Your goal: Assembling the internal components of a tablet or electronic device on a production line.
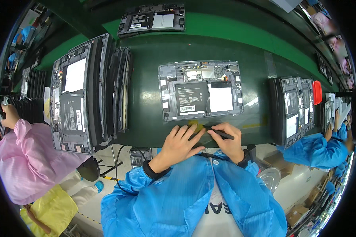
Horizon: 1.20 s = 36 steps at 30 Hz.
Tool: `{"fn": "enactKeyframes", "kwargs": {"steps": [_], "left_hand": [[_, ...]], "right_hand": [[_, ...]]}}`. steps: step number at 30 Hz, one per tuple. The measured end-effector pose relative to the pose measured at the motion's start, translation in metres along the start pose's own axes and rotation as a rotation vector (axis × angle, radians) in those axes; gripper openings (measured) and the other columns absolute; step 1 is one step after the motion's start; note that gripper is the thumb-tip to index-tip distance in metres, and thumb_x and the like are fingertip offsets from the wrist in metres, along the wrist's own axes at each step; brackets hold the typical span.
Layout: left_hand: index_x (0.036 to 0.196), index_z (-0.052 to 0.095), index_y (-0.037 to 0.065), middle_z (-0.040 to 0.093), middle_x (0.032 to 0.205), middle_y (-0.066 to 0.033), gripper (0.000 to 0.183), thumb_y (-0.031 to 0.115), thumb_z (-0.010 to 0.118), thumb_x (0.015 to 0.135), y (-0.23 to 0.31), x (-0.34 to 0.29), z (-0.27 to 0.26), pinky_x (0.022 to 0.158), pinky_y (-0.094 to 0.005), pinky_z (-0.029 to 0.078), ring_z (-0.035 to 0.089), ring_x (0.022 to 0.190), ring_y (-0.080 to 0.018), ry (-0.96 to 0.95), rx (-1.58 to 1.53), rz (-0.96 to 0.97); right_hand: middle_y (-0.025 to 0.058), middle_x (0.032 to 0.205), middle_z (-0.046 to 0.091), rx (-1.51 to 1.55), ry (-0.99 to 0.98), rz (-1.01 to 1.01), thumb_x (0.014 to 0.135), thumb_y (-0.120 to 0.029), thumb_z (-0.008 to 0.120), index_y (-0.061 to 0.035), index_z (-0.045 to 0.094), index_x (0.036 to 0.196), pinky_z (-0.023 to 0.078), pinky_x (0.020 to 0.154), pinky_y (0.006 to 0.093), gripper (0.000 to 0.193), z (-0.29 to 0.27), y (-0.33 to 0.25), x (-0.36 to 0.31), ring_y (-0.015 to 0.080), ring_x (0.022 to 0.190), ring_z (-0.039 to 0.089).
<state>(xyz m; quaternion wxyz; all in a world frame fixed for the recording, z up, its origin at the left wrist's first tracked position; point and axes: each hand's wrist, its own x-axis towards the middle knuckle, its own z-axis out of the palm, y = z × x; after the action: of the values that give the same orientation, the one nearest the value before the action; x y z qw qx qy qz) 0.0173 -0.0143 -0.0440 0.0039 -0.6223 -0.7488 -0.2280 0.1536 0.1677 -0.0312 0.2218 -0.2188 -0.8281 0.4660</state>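
Blue jacket (166, 201) cloth fills the space closest to the camera, and beyond its cuffs both hands meet at the near edge of the green bench (144, 79). Between thumb and forefinger the right hand (230, 142) pinches a black pen-like tool (223, 134), slanted so that its far end points up and left, toward the other hand. The left hand (177, 144) lies palm down, fingers extended and slightly spread, thumb apart from the forefinger; its tips reach a yellow patch (195, 126), though whether they press on it I cannot tell.

Just beyond the fingertips lies an opened device (192, 94), flat, inner side up, its long axis running left to right across the person's front. Of the two hands, the left appears slightly nearer to it, with the yellow patch by its near edge.

Farther out, a tall left stack (71, 94) of similar units stands on edge, with thinner panels (124, 91) beside it, walling off that side. A right stack (296, 106) limits the other, next to a red object (317, 93). Another unit (152, 19) rests at the far side. Co-workers' pink sleeve (31, 138) and blue sleeve (316, 152) flank the scene, well apart from these hands.
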Motion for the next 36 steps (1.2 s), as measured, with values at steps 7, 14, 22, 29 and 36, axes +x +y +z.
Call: {"fn": "enactKeyframes", "kwargs": {"steps": [7, 14, 22, 29, 36], "left_hand": [[0.132, 0.073, 0.015, 0.063, 0.137, -0.0110, 0.052, 0.048, 0.075, 0.091, 0.000, 0.002, -0.007, 0.099, -0.0441, 0.047, 0.057, 0.115, -0.0286, -0.038, 0.003, -0.024], [0.139, 0.070, 0.018, 0.063, 0.127, -0.0080, 0.054, 0.042, 0.075, 0.091, -0.011, 0.009, -0.019, 0.095, -0.0411, 0.048, 0.057, 0.109, -0.0260, 0.022, 0.058, 0.120], [0.141, 0.068, 0.017, 0.061, 0.127, -0.0076, 0.052, 0.038, 0.072, 0.094, -0.043, 0.084, -0.033, 0.091, -0.0406, 0.046, 0.057, 0.107, -0.0250, -0.031, 0.093, 0.114], [0.138, 0.067, 0.010, 0.062, 0.135, -0.0065, 0.053, 0.041, 0.070, 0.096, -0.054, 0.084, -0.032, 0.092, -0.0375, 0.046, 0.058, 0.107, -0.0215, -0.068, 0.068, 0.196], [0.140, 0.067, 0.011, 0.063, 0.139, -0.0008, 0.053, 0.041, 0.068, 0.097, -0.058, 0.089, -0.033, 0.091, -0.0360, 0.047, 0.058, 0.104, -0.0191, -0.103, 0.108, 0.249]], "right_hand": [[0.0132, 0.086, 0.076, -0.037, 0.008, -0.065, 0.083, -0.001, 0.086, 0.0003, 0.075, 0.099, 0.055, 0.063, 0.0320, 0.019, 0.003, -0.014, 0.007, 0.0233, 0.071, 0.072], [0.0137, 0.085, 0.077, 0.073, 0.114, -0.122, 0.074, -0.004, 0.095, 0.0016, 0.076, 0.093, 0.056, 0.069, 0.0320, 0.028, -0.045, -0.016, 0.015, 0.0222, 0.076, 0.074], [0.0106, 0.092, 0.080, 0.139, 0.075, 0.017, 0.076, -0.005, 0.092, -0.0017, 0.082, 0.096, 0.055, 0.084, 0.0335, 0.023, -0.056, 0.014, 0.078, 0.0203, 0.085, 0.073], [0.0039, 0.091, 0.081, 0.001, -0.038, -0.174, 0.078, -0.013, 0.090, -0.0066, 0.084, 0.093, 0.045, 0.108, 0.0443, 0.017, -0.045, 0.026, 0.088, 0.0186, 0.090, 0.073], [0.0060, 0.091, 0.080, -0.111, -0.077, -0.217, 0.078, -0.011, 0.090, -0.0067, 0.084, 0.093, 0.046, 0.106, 0.0421, 0.016, -0.044, 0.024, 0.093, 0.0200, 0.090, 0.073]]}}
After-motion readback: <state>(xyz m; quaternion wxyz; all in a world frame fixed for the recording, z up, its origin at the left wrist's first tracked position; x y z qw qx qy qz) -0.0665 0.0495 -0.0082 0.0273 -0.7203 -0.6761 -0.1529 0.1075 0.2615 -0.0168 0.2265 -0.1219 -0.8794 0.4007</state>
